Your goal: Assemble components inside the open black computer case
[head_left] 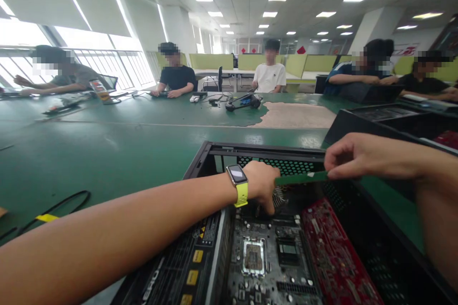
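Note:
A thin green strip [300,178] with a small white mark spans the gap between my hands, over the far part of an open computer case [200,159]. My right hand [348,157] pinches its right end between thumb and fingers. At the left end is my left hand [261,183], closed on it, thumb pointing down and some fingers hidden. A smartwatch [237,176] with a yellow-green band is on my left wrist. Below my hands lies a motherboard [263,233] with a square metal CPU socket [254,256]. A red circuit board [338,248] stands right of it.
A black power supply [179,267] with yellow labels fills the case's left side. Another dark case [379,119] stands to the right. On the green table [143,147] are a black cable [71,202] and a dark device [243,102]. Several people sit around the far side.

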Available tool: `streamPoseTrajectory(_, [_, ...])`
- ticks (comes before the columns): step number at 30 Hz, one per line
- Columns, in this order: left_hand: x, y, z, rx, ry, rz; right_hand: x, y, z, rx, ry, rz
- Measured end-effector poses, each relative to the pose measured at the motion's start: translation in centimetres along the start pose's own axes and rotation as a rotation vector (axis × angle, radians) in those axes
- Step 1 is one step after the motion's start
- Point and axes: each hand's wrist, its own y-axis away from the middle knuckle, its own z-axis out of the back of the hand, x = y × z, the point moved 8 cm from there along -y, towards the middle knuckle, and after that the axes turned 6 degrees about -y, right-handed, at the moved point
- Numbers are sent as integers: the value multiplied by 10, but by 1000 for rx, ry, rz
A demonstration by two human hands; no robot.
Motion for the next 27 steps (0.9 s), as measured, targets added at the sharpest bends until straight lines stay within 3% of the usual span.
streamPoseTrajectory(2, [-4,15,7,-49,-4,-50,-9,4,15,-81,54,-41])
streamPoseTrajectory(4, [-19,32,9,-19,2,-168,-4,3,17,-100,140,-63])
streamPoseTrajectory(7, [-52,55,2,101,14,-405,22,-11,-3,-47,286,-61])
streamPoseTrajectory(10, [-65,65,3,173,-16,-490,48,-37,-39,54,392,-11])
streamPoseTrajectory(12, [-56,59,10,160,-39,-434,53,-54,-66,163,370,20])
streamPoseTrajectory(15, [-24,35,18,105,-118,-197,46,-75,-93,238,372,21])
streamPoseTrajectory(18, [-7,11,-3,204,-188,-44,40,-86,-109,244,491,57])
streamPoseTrajectory(20, [-11,-2,-27,315,-213,-58,41,-88,-118,276,526,81])
streamPoseTrajectory(22, [-19,-10,-44,353,-219,-83,41,-88,-123,290,537,66])
streamPoseTrajectory(27, [-27,-17,-56,334,-195,-112,37,-84,-133,347,541,-21])
